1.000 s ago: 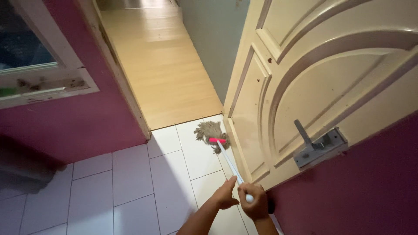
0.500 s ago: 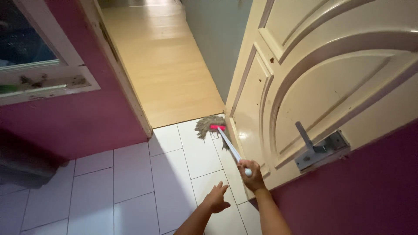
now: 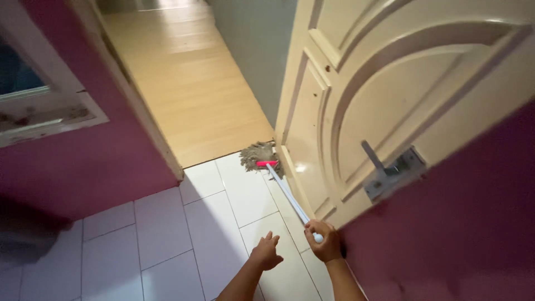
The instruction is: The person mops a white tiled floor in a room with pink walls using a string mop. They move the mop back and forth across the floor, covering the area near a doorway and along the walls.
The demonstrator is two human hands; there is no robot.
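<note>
Gripped in the right hand [image 3: 325,245] alone is the top end of the white mop handle [image 3: 288,196], fingers closed round its rounded tip; the left hand [image 3: 266,253] hangs just beside it, fingers loosely spread and holding nothing. A second ago both hands were clamped on that handle, so the left has been let go and the stroke is now being driven one-handed. Meanwhile the stringy mop head [image 3: 258,155], with its red clamp [image 3: 266,163], has been pushed forward from the middle of a tile to the very seam where the white tiled floor [image 3: 167,234] meets the wooden floor [image 3: 189,83] of the corridor. Largest in the way is the cream panelled door [image 3: 390,95], standing open on the right, its lower edge just beside the mop head and handle, so almost no sideways room is left there. To the left, the dark red wall [image 3: 83,167] and pale door frame [image 3: 147,131] close off that side, well apart from the mop. Open room is offered straight ahead through the doorway and back across the bare tiles. A grey lever handle [image 3: 384,170] juts from the door above the right hand.
</note>
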